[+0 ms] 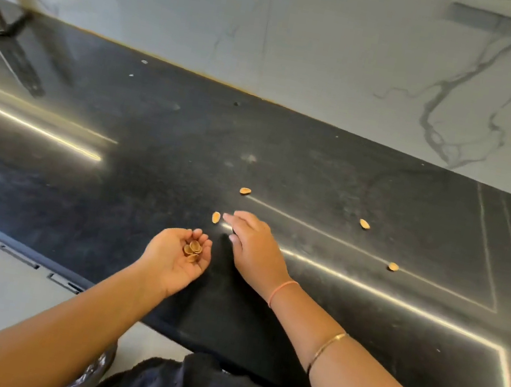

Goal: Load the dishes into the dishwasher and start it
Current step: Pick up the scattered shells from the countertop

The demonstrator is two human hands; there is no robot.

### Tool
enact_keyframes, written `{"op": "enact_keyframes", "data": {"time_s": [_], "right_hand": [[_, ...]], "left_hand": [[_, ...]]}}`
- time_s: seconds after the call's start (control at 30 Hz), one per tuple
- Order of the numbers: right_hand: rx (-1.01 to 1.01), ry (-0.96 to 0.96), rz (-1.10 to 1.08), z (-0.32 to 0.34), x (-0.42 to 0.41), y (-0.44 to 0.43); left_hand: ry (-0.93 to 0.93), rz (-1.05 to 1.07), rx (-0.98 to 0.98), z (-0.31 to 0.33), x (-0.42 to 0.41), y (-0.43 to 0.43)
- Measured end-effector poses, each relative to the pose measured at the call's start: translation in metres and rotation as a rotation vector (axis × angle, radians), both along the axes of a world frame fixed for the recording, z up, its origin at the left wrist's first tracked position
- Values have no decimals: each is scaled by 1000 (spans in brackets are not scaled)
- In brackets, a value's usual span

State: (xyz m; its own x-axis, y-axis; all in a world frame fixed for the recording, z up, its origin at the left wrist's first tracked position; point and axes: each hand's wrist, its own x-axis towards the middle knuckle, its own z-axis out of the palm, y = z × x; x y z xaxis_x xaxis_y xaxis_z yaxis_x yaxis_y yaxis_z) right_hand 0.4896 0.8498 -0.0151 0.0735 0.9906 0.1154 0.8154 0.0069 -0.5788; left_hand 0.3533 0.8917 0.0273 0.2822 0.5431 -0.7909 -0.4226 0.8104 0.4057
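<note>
The left hand (179, 256) cups a few shells (193, 248) in curled fingers above the black bench (112, 185), while the right hand (255, 244), fingers outstretched, lies just beside a loose shell (215, 217).

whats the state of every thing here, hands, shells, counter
left hand: palm up, cupped, fingers curled round the pile of shells
pile of shells: lying in the left palm
right hand: palm down, fingers stretched toward the nearest shell, holding nothing
nearest shell: loose on the countertop, just off the fingertips
other shells: three, loose, scattered apart
countertop: dark, glossy, flecked with specks
</note>
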Motion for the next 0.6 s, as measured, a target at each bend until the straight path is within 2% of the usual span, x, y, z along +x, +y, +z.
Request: {"op": "enact_keyframes", "data": {"time_s": [0.2,0.3,0.37,0.5,0.6], "right_hand": [[-54,-255,-20,-8,-26,46],[-109,-270,-71,-4,-22,54],[-140,-181,-161,1,-13,51],[-98,205,-446,15,3,39],[-26,397,-428,32,3,33]], "left_hand": [[24,2,17,-4,-23,41],[23,-29,3,-9,-20,51],[27,-69,9,-11,-14,54],[-1,-204,30,-13,4,58],[-93,-328,20,-14,18,58]]}}
